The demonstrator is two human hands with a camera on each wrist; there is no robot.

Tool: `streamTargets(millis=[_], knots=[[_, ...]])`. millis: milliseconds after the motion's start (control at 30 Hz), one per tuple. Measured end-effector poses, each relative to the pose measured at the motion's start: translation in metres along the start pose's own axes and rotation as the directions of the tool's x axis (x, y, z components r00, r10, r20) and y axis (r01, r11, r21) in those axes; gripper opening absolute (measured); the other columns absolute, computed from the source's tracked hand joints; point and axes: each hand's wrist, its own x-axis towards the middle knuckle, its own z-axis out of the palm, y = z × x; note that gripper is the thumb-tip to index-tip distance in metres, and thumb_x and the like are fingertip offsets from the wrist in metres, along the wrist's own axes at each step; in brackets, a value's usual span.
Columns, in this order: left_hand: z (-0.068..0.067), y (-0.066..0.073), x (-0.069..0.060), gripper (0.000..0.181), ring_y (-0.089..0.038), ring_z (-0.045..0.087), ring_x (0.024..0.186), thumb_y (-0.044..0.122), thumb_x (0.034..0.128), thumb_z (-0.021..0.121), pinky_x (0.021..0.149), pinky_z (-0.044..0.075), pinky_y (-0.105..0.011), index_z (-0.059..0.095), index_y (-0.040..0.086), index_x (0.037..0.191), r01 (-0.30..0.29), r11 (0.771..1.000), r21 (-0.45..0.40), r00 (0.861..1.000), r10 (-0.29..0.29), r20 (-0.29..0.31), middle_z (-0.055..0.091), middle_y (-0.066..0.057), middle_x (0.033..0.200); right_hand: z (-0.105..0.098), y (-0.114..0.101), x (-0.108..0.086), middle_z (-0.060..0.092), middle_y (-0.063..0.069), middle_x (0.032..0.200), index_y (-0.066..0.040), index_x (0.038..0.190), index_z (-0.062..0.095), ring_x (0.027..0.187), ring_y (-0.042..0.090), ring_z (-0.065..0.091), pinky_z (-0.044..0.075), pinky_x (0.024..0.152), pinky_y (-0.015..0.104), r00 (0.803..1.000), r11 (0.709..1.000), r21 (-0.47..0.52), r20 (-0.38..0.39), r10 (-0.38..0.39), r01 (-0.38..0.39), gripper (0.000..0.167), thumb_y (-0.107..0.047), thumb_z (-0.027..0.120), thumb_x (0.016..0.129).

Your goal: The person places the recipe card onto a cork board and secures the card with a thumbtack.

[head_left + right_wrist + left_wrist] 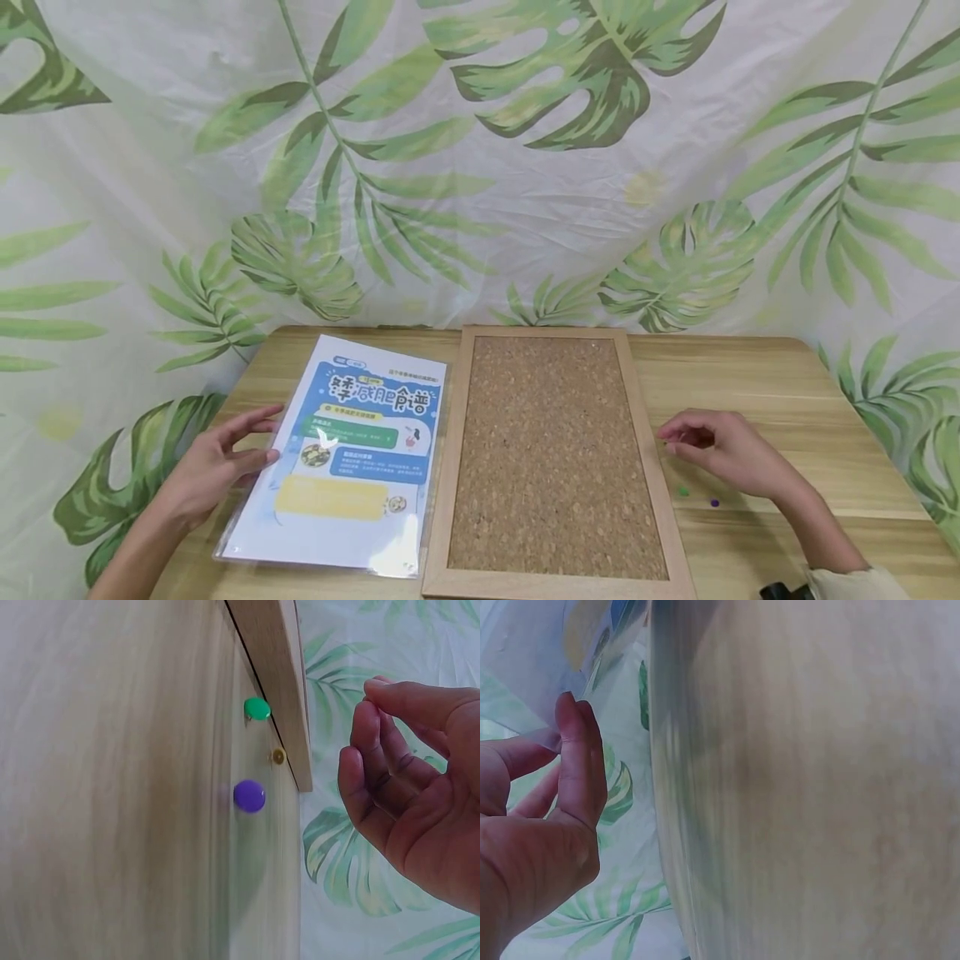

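In the head view, my left hand pinches the left edge of a laminated sheet printed in blue, green and yellow. Up close in the left wrist view, the thumb and fingers of that hand grip the clear plastic edge. Right of the sheet lies a wood-framed cork board. Over the table beyond its right edge, my right hand brings thumb and fingertip together on a tiny thing, apparently a thumbtack, mostly hidden. Below that hand lie a green thumbtack and a purple thumbtack.
A brass-coloured thumbtack lies close to the board's frame in the right wrist view. The wooden table reaches back to a leaf-patterned cloth. Something black shows at the right sleeve.
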Motion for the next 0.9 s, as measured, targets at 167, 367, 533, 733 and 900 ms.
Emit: streamTargets(millis=[167, 367, 533, 733, 900], knots=[[-0.009, -0.003, -0.002, 0.074, -0.013, 0.078, 0.095, 0.002, 0.1016, 0.07, 0.075, 0.068, -0.038, 0.038, 0.011, 0.167, -0.038, 0.991, -0.131, 0.999, 0.04, 0.011, 0.059, 0.021, 0.126, 0.002, -0.003, 0.005, 0.077, 0.0, 0.093, -0.014, 0.106, 0.079, 0.081, 0.002, 0.066, 0.057, 0.068, 0.023, 1.0, 1.0, 0.025, 0.029, -0.007, 0.007, 0.009, -0.01, 0.076, 0.099], [-0.016, -0.006, -0.004, 0.073, -0.013, 0.077, 0.091, -0.002, 0.1018, 0.068, 0.071, 0.067, -0.033, 0.039, 0.017, 0.167, -0.064, 0.966, -0.249, 0.998, 0.07, 0.012, 0.058, 0.016, 0.13, 0.003, -0.008, 0.012, 0.076, 0.001, 0.095, -0.013, 0.108, 0.078, 0.083, 0.003, 0.065, 0.057, 0.071, 0.023, 0.998, 0.999, 0.037, 0.06, 0.008, -0.01, 0.009, -0.012, 0.075, 0.101], [-0.016, -0.004, -0.003, 0.074, -0.013, 0.077, 0.096, -0.001, 0.102, 0.068, 0.073, 0.067, -0.033, 0.039, 0.019, 0.167, -0.059, 0.954, -0.294, 0.998, 0.064, 0.006, 0.057, 0.014, 0.131, 0.004, -0.011, 0.015, 0.076, 0.001, 0.095, -0.012, 0.11, 0.078, 0.083, 0.003, 0.065, 0.058, 0.071, 0.023, 0.998, 0.999, 0.047, 0.061, -0.005, 0.003, 0.01, -0.011, 0.074, 0.101], [-0.009, 0.005, -0.001, 0.074, -0.011, 0.076, 0.098, -0.005, 0.1012, 0.067, 0.072, 0.066, -0.029, 0.041, 0.021, 0.166, -0.059, 0.926, -0.372, 0.998, 0.065, 0.005, 0.062, 0.015, 0.131, 0.005, -0.014, 0.019, 0.075, -0.001, 0.095, -0.012, 0.111, 0.078, 0.084, 0.002, 0.065, 0.059, 0.072, 0.024, 0.998, 0.998, 0.058, 0.066, 0.002, -0.006, 0.011, -0.012, 0.075, 0.101], [0.006, 0.014, 0.005, 0.071, -0.009, 0.075, 0.095, -0.005, 0.1014, 0.067, 0.068, 0.063, -0.025, 0.045, 0.022, 0.164, -0.062, 0.914, -0.402, 0.998, 0.07, 0.004, 0.063, 0.015, 0.13, 0.006, -0.016, 0.022, 0.076, 0.0, 0.096, -0.011, 0.111, 0.078, 0.084, 0.003, 0.065, 0.059, 0.072, 0.024, 0.997, 0.998, 0.067, 0.07, 0.008, -0.013, 0.011, -0.012, 0.075, 0.101]])
